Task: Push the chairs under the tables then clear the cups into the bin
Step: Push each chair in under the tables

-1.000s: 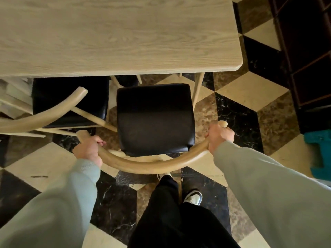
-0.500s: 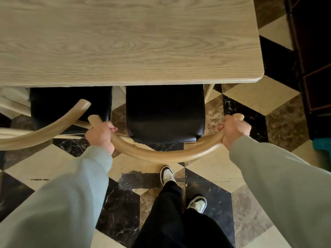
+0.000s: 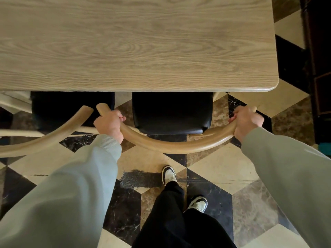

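At the pale wood-grain desk point(image 3: 136, 42), my left hand point(image 3: 109, 125) and right hand point(image 3: 248, 121) grip the curved-back, black-seated wooden chair point(image 3: 172, 144), partly tucked; cups remain unseen.

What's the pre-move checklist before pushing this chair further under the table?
1. Left hand grips the curved backrest: ok.
2. Right hand grips the backrest's other end: ok.
3. Black seat partly under the table edge, square to it: ok.
4. Clearance to the neighbouring chair: backrest tips sit very close, not ok.
5. Chair legs free of table legs underneath: cannot tell, hidden.
6. Front foot sits behind the backrest: ok.
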Action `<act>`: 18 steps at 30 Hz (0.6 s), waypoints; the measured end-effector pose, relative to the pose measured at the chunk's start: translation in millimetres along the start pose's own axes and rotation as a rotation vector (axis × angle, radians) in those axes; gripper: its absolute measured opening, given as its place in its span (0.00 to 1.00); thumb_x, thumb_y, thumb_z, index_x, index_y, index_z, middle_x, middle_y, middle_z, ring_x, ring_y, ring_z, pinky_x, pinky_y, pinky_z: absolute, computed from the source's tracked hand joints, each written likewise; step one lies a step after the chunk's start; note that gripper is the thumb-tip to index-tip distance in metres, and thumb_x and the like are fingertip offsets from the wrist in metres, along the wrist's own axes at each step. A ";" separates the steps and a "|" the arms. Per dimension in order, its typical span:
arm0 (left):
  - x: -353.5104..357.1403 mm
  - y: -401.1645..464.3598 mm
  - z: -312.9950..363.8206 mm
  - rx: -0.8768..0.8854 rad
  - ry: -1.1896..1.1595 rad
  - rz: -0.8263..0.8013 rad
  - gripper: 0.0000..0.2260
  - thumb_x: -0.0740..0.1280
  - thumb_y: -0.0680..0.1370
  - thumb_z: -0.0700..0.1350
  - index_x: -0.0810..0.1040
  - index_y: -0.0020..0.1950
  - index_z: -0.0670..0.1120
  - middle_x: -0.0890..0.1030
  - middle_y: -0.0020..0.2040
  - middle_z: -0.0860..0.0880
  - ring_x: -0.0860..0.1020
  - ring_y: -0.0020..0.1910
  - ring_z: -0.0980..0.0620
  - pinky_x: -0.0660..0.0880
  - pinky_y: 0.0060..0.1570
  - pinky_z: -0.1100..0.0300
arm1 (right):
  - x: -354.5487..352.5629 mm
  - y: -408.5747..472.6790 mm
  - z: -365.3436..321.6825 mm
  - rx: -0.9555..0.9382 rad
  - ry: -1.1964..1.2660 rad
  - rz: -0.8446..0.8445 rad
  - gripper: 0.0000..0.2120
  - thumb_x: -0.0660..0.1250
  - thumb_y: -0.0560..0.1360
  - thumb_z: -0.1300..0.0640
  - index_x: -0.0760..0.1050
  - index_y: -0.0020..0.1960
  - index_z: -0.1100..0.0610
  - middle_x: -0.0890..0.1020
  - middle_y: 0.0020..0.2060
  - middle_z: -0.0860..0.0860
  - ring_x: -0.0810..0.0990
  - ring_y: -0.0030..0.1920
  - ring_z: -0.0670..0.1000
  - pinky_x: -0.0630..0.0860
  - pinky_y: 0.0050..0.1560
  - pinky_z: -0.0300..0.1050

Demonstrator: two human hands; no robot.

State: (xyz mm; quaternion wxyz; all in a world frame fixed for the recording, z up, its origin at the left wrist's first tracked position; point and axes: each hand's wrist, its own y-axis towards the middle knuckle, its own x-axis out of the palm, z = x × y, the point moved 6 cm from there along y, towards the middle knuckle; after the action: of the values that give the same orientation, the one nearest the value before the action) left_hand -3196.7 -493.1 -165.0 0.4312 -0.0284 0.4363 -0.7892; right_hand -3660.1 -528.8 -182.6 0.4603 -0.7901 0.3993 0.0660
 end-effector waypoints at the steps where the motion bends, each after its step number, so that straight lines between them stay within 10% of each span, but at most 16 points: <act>1: 2.8 0.4 0.3 -0.009 -0.009 -0.001 0.01 0.72 0.71 0.35 0.83 0.41 0.40 0.82 0.25 0.51 0.84 0.29 0.57 0.78 0.42 0.59 | 2.4 2.9 -2.9 0.003 0.003 -0.005 0.04 0.68 0.64 0.57 0.78 0.39 0.54 0.78 0.20 0.47 0.77 0.20 0.47 0.79 0.33 0.47; 18: 7.1 -6.0 3.1 -0.035 0.039 -0.016 0.08 0.71 0.71 0.34 0.81 0.32 0.42 0.83 0.27 0.52 0.86 0.41 0.53 0.80 0.51 0.53 | 6.6 3.1 -9.2 0.008 0.020 -0.033 0.01 0.68 0.73 0.58 0.79 0.43 0.55 0.78 0.23 0.47 0.75 0.20 0.44 0.83 0.35 0.44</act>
State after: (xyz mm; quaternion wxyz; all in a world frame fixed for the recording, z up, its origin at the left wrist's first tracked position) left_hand -3203.7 -498.6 -161.2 0.4160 -0.0241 0.4579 -0.7853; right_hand -3660.2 -540.5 -182.6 0.4603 -0.7955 0.3910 0.0491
